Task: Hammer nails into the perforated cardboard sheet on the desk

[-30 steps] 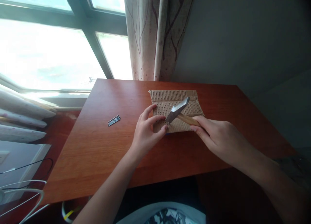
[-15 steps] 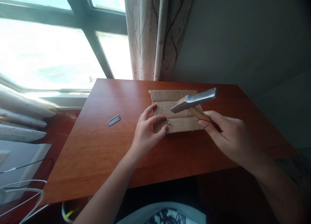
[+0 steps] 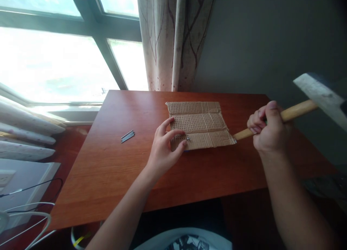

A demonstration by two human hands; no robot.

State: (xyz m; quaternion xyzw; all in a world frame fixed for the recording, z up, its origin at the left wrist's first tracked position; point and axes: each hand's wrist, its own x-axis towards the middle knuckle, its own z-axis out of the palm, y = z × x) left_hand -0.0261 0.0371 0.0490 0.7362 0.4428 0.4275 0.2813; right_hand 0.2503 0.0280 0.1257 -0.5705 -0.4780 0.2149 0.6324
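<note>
The right hand (image 3: 271, 128) grips a hammer (image 3: 299, 110); the left hand (image 3: 164, 147) touches perforated cardboard (image 3: 199, 122) beside what may be a nail (image 3: 188, 138).

The cardboard sheet (image 3: 193, 123) lay on the table (image 3: 130, 177). The left hand (image 3: 163, 147) was positioned at the sheet's left edge; the nails (image 3: 127, 136) lay on the table farther left. The right hand (image 3: 271, 132), gripping the hammer (image 3: 300, 110), was located right of the sheet. The far curtain (image 3: 158, 43) hung behind the table, with the window (image 3: 54, 62) to its left.
</note>
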